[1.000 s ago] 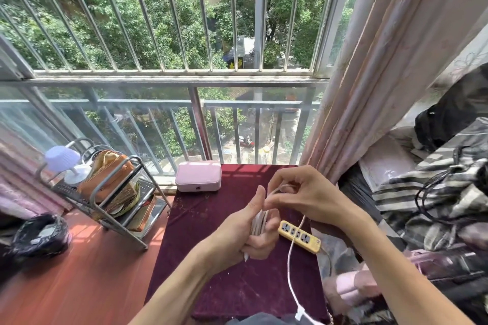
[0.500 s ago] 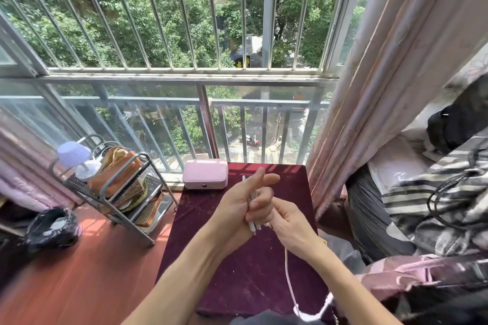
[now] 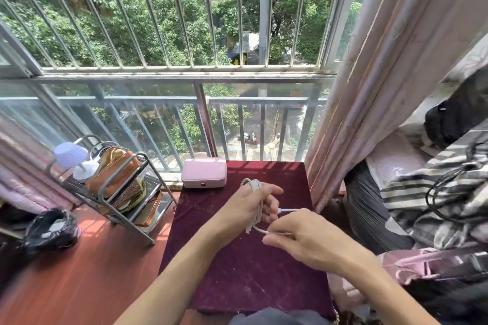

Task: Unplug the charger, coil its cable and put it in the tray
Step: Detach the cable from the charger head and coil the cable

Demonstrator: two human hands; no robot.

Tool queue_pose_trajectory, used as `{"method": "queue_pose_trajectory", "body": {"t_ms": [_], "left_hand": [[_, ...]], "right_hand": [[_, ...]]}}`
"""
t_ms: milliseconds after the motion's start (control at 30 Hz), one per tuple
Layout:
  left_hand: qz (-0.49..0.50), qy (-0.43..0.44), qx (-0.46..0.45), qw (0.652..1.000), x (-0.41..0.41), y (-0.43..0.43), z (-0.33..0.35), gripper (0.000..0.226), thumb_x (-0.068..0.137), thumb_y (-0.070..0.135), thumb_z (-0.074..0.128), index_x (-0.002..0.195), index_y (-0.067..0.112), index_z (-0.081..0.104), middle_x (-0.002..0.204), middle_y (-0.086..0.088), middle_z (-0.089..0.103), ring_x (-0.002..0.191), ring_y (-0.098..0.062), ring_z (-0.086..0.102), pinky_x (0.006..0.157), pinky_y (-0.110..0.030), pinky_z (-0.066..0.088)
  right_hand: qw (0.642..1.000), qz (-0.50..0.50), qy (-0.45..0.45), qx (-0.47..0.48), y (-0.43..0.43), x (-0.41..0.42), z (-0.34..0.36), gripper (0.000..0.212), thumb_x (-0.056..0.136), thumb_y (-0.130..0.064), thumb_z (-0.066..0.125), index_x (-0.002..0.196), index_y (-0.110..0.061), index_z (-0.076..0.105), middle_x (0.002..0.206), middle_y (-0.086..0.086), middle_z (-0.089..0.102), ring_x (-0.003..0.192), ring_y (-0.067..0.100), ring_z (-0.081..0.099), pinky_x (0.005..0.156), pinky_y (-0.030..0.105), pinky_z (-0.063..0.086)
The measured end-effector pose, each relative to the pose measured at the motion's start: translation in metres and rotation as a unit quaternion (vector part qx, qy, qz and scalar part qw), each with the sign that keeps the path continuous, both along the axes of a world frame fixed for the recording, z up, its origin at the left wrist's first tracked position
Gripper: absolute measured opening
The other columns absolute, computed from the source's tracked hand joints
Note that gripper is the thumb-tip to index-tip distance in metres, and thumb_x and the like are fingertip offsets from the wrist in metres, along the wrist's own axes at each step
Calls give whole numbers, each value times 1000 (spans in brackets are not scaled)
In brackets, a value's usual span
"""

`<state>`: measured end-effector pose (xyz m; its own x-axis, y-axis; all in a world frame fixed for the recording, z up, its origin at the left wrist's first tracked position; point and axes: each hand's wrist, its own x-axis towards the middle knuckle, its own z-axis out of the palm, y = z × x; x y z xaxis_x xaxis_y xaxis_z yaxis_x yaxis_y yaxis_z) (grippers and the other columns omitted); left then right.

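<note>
1. Head view: above the maroon cloth-covered tabletop (image 3: 237, 280), the left hand (image 3: 247, 208) grips loops of thin white charger cable (image 3: 254, 187).
2. The right hand (image 3: 314, 243) pinches the loose tail; wrapping it snugly should secure the coil.

White cable (image 3: 257, 202), maroon table cloth (image 3: 245, 266), pink case (image 3: 203, 172).

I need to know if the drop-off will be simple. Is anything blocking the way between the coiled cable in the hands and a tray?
No tray can be identified in view, so the path cannot be judged. The white cable is looped around the left hand; the right hand pinches its loose end above the maroon table.
</note>
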<state>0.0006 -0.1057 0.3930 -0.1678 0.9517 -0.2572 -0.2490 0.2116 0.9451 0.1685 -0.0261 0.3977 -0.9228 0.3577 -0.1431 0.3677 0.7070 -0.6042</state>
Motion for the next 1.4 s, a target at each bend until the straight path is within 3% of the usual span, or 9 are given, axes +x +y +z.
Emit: {"method": "queue_pose_trajectory", "body": {"t_ms": [167,267,433,533,767,900,1133,1200,1400], "left_hand": [[-39,56,-22,997,5,-5,-6,34,104,27,49,107,-2,67,79,-10,68,73,-21,64,69,-31,52],[-97,98,-33,990,14,-11,-8,50,101,41,47,82,-1,67,56,-13,54,46,-20,48,52,-37,34],[-118,-219,-16,968,27,-17,-5,74,106,51,19,100,-2,71,41,-1,40,29,-9,13,35,-24,10],[-138,-402,30,905,25,-19,2,78,102,61,19,90,-3,63,37,2,40,29,-10,3,33,-22,8],[-101,-463,109,874,20,-20,20,34,108,27,38,87,7,57,41,6,28,29,-8,22,36,-23,17],[-16,-462,144,875,18,-11,30,34,107,19,35,98,1,62,48,5,24,35,-8,22,39,-21,24],[34,-433,174,884,9,5,29,19,105,21,49,102,5,60,57,5,39,42,-7,35,47,-21,38],[63,-386,168,905,5,9,23,18,103,23,52,102,7,60,58,5,41,43,-6,38,48,-21,40],[127,-148,120,973,-1,13,5,27,100,27,52,108,3,61,59,2,47,44,-9,40,47,-22,39]], "right_hand": [[1000,13,13,-18,19,-1,29,34,87,-65,66,88,-33,79,74,-15,72,65,6,64,57,19,47],[990,37,62,-125,37,-11,36,33,88,-63,69,87,-33,81,59,-7,63,51,7,49,50,26,40],[954,19,150,-259,58,-24,28,39,84,-59,78,85,-21,83,70,31,59,62,27,48,62,43,41],[939,-16,184,-290,58,-30,15,38,80,-65,76,77,-27,80,61,1,64,61,7,51,61,21,43],[885,-89,229,-396,31,-35,-16,41,103,-45,52,87,-15,74,81,16,51,79,29,42,67,43,33],[875,-161,178,-421,18,-32,-41,53,111,-35,44,107,15,59,75,16,49,66,26,42,63,41,36],[858,-141,154,-469,1,-21,-66,42,110,-25,53,78,-44,72,62,-4,49,44,8,38,41,23,31],[838,-128,157,-507,0,-15,-66,12,103,-28,61,101,-39,65,67,-1,59,45,10,45,43,22,38],[826,-74,127,-545,2,3,-48,8,98,-23,71,104,-20,74,83,6,73,56,12,59,53,19,46]]}}
